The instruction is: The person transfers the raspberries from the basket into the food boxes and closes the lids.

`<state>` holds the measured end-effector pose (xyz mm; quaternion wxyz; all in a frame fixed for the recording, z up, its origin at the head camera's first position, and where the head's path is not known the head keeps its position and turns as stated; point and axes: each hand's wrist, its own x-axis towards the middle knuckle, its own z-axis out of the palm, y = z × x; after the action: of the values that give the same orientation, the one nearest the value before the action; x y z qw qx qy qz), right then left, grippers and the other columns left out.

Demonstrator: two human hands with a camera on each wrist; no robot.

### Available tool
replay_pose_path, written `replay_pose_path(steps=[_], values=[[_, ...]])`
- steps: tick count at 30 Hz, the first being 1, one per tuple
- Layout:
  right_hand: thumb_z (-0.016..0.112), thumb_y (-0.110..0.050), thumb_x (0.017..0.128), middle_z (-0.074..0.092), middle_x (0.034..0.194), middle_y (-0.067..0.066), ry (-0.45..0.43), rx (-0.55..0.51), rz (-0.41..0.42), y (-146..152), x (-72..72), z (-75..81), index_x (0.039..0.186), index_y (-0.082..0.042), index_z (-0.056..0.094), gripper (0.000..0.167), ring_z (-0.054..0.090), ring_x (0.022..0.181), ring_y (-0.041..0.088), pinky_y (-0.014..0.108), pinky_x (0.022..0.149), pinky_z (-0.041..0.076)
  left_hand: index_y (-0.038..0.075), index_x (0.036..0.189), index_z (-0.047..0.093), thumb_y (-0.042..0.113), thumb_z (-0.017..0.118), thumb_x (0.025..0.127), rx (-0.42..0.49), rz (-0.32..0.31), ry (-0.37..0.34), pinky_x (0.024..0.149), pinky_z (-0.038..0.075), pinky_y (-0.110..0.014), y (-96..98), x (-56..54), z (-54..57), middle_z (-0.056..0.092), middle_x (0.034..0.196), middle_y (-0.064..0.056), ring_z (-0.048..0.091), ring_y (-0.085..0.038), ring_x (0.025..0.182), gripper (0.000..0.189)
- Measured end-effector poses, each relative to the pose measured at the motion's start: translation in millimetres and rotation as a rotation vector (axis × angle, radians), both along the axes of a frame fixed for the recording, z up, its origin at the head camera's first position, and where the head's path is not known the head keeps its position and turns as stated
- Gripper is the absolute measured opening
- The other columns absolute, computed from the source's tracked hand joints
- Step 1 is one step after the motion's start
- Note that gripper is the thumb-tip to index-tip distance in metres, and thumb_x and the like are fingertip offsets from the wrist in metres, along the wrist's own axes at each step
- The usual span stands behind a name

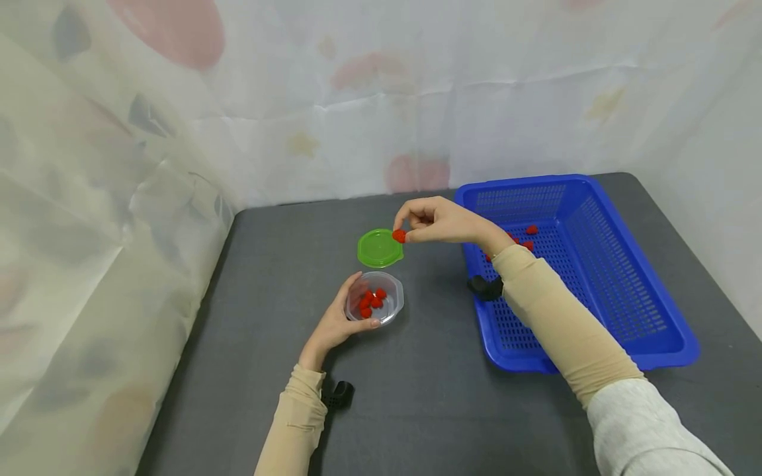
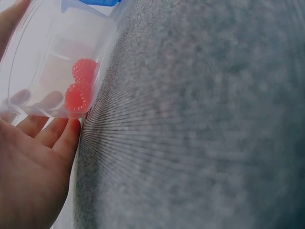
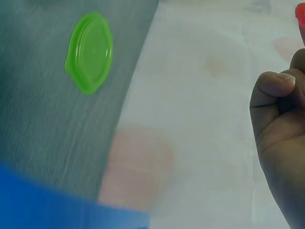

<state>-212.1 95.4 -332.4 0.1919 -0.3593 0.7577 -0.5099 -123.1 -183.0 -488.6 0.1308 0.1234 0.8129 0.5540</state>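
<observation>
My left hand (image 1: 338, 322) grips a clear plastic tub (image 1: 393, 291) from its left side, thumb at the near side and fingers round the far side. Several red raspberries (image 1: 378, 303) lie on the tub's bottom, and two raspberries (image 2: 81, 85) show through its wall in the left wrist view. Between thumb and forefinger my right hand (image 1: 443, 221) pinches one raspberry (image 1: 399, 236), held up over the right edge of a green lid (image 1: 380, 248) in the head view. The lid lies flat on the table, just beyond the tub.
A blue plastic basket (image 1: 643, 291) stands on the right, with several raspberries (image 1: 532, 229) on its floor, partly hidden by my right forearm. The grey table (image 1: 268, 277) meets a patterned white sheet (image 1: 357, 145) at the back and another on the left.
</observation>
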Motion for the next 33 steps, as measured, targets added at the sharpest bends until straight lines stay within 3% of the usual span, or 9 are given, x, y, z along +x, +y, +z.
replay_pose_path(steps=[6, 16, 28, 33], values=[[0.062, -0.010, 0.087, 0.040, 0.064, 0.000, 0.015, -0.027, 0.051, -20, -0.6, -3.4, 0.105, -0.007, 0.062, 0.019, 0.030, 0.053, 0.010, 0.025, 0.055, 0.033, 0.032, 0.146, 0.020, 0.027, 0.082, 0.071, -0.006, -0.008, 0.005, 0.112, 0.025, -0.051, 0.4, -1.1, -1.8, 0.040, 0.145, -0.002, 0.037, -0.024, 0.135, 0.097], [0.061, -0.012, 0.086, 0.043, 0.066, -0.001, 0.007, 0.033, 0.092, -48, -3.7, -15.4, 0.105, -0.008, 0.062, 0.019, 0.036, 0.056, 0.011, 0.023, 0.057, 0.035, 0.031, 0.147, 0.020, 0.031, 0.082, 0.070, -0.020, -0.013, 0.008, 0.111, 0.027, -0.052, -0.6, -1.9, -0.1, 0.040, 0.145, -0.002, 0.038, -0.025, 0.134, 0.099], [0.058, -0.012, 0.087, 0.044, 0.063, 0.003, -0.028, 0.138, 0.136, -67, -2.9, -34.0, 0.104, -0.014, 0.062, 0.018, 0.036, 0.053, 0.011, 0.022, 0.055, 0.035, 0.027, 0.147, 0.018, 0.020, 0.081, 0.072, 0.020, -0.049, -0.002, 0.110, 0.026, -0.052, -0.9, -1.6, 1.9, 0.037, 0.146, -0.006, 0.036, -0.027, 0.135, 0.098], [0.059, -0.014, 0.087, 0.040, 0.061, -0.002, 0.007, 0.227, 0.141, -71, -2.5, -38.9, 0.102, -0.015, 0.063, 0.015, 0.036, 0.054, 0.011, 0.022, 0.056, 0.034, 0.023, 0.148, 0.016, 0.016, 0.078, 0.075, 0.022, -0.044, -0.057, 0.113, 0.023, -0.051, 2.6, 3.4, 21.3, 0.033, 0.149, -0.011, 0.032, -0.029, 0.138, 0.097]])
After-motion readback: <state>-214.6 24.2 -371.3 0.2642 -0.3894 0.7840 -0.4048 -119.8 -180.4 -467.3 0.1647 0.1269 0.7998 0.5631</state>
